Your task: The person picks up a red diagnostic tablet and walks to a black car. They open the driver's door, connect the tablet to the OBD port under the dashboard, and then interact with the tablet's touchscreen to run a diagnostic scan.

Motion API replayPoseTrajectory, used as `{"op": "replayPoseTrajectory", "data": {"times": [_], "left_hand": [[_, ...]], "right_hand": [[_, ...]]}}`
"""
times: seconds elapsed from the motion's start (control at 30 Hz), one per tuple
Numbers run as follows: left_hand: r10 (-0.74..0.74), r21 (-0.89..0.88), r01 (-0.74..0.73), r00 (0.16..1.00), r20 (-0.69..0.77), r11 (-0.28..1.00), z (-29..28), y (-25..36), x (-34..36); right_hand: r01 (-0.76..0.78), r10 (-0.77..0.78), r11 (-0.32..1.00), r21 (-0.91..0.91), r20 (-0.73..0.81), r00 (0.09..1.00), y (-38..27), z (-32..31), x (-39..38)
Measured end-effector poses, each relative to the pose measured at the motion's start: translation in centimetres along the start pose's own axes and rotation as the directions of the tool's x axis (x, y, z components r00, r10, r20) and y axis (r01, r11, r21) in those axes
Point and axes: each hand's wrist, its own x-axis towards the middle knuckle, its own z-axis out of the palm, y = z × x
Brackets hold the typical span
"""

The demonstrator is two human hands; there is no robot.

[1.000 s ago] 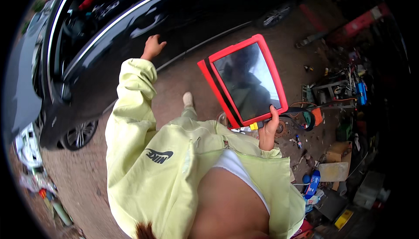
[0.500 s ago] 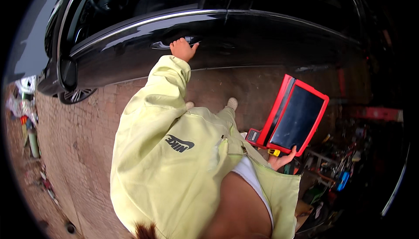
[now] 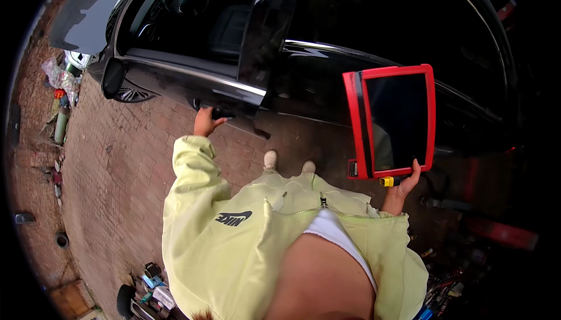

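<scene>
My left hand (image 3: 208, 122) has its fingers curled round the outside handle (image 3: 222, 113) of a black car's front door (image 3: 175, 80). That door stands ajar, its rear edge swung out from the body toward me. In my right hand (image 3: 407, 185) is a diagnostic tablet (image 3: 400, 115) with a red case and a dark screen, held up by its lower edge with the thumb on the front. A yellow plug (image 3: 386, 181) sits at the tablet's bottom edge beside my fingers. Most of my right fingers are hidden behind the tablet.
The closed rear door (image 3: 318, 77) lies behind the tablet. A side mirror (image 3: 113, 78) juts out at the left, above the front wheel (image 3: 135, 94). A green cylinder (image 3: 61, 126) stands by the left wall. Tools and parts (image 3: 456, 282) clutter the lower right. Brick paving (image 3: 117, 185) lies underfoot.
The front door has come open, swinging toward me with my left hand on its handle. The tablet has risen and turned more upright in my right hand. The whole view has shifted.
</scene>
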Motion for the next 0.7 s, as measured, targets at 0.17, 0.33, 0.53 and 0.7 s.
{"op": "replayPoseTrajectory", "data": {"times": [0.17,0.33,0.53,0.7], "left_hand": [[-0.132,0.092,0.122,0.985,0.115,0.988,-4.5,-4.6,-14.2],[-0.419,0.520,0.352,0.908,0.012,0.778,-7.6,-3.2,-24.2],[-0.795,-0.682,0.416,0.389,-0.465,0.602,-17.5,7.2,-36.0],[-0.804,-0.689,-0.466,-0.087,-0.588,0.555,-25.8,17.7,-37.8]], "right_hand": [[-0.153,0.151,0.988,0.021,0.074,0.986,2.3,2.4,1.6],[-0.313,0.306,0.950,-0.002,0.217,0.927,5.7,1.2,4.6],[-0.423,0.423,0.903,-0.079,0.341,0.840,7.5,3.5,6.0],[-0.519,0.555,0.829,-0.207,0.412,0.723,6.9,7.6,5.0]]}}
